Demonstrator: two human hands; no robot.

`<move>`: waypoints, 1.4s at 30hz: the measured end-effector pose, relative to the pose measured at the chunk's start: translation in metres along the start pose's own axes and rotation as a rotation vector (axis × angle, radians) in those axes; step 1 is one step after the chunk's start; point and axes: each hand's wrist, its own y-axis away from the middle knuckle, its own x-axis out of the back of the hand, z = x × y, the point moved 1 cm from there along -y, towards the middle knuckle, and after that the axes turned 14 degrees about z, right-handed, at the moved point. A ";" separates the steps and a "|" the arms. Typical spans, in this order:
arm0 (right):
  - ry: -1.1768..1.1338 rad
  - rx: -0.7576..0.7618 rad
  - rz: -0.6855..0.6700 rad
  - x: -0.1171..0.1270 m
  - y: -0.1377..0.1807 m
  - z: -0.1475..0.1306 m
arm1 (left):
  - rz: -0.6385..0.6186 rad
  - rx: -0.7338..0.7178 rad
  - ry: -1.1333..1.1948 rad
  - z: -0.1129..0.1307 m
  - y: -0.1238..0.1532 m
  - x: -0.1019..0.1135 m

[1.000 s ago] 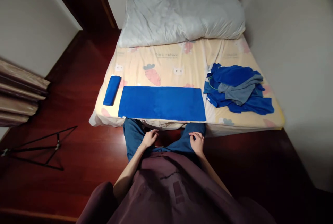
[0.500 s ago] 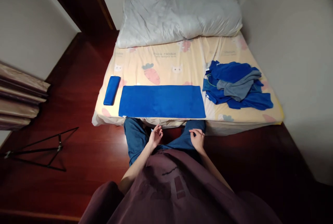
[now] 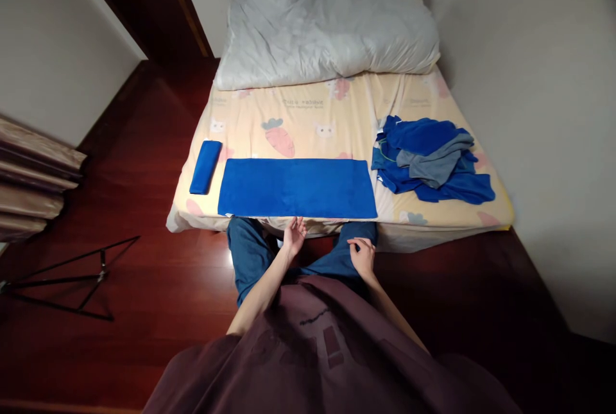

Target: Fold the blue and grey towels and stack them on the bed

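Observation:
A blue towel (image 3: 298, 188) lies flat as a long rectangle along the front edge of the bed. My left hand (image 3: 294, 237) is just below its near edge, palm turned up and fingers loosely apart, holding nothing. Over my right thigh rests my right hand (image 3: 362, 257), its fingers loosely bent with a gap at the thumb and nothing in it. To the left of the flat towel sits a narrow folded blue towel (image 3: 206, 167). A crumpled pile of blue and grey cloths (image 3: 433, 160) lies to its right.
The bed has a yellow patterned sheet (image 3: 279, 122), with a bunched white quilt (image 3: 327, 25) at its head. Black tripod legs (image 3: 62, 280) stand on the dark red floor at left, near a curtain (image 3: 36, 176). A wall (image 3: 534, 112) borders the right side.
My left hand has moved slightly forward and to the right, up to the towel's near edge. My right hand stays over the thigh. The view has shifted a little.

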 end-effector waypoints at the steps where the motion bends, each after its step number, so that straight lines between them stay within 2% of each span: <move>1: 0.000 -0.001 0.002 0.000 0.000 0.000 | 0.011 0.000 -0.005 0.000 -0.001 -0.001; 7: 0.003 -0.001 0.006 -0.001 0.000 0.002 | 0.014 0.013 0.046 -0.003 -0.010 -0.004; 15: 0.011 -0.010 -0.007 0.002 0.000 -0.002 | -0.029 0.007 0.216 -0.006 -0.016 -0.020; 19: -0.020 -0.043 -0.024 0.005 -0.005 -0.006 | 0.019 0.018 0.270 -0.007 -0.019 -0.020; 22: -0.159 -0.050 -0.085 0.005 -0.028 -0.023 | 0.043 0.021 0.273 -0.008 -0.023 -0.017; 25: -0.281 0.003 -0.116 -0.006 -0.076 -0.059 | 0.051 0.016 0.266 -0.011 -0.028 -0.013; 27: -0.322 0.076 -0.141 -0.022 -0.121 -0.091 | 0.059 0.015 0.265 -0.013 -0.031 -0.011; 29: -0.326 0.160 -0.199 -0.049 -0.169 -0.125 | 0.069 0.019 0.270 -0.014 -0.034 -0.010; 34: -0.115 0.331 -0.491 -0.146 -0.273 -0.192 | 0.102 0.038 0.306 -0.016 -0.036 -0.012; 38: 0.197 0.340 -0.701 -0.214 -0.311 -0.217 | 0.127 0.068 0.356 -0.017 -0.035 -0.011; 42: 0.296 0.309 -0.763 -0.251 -0.317 -0.220 | 0.154 0.078 0.390 -0.019 -0.036 -0.009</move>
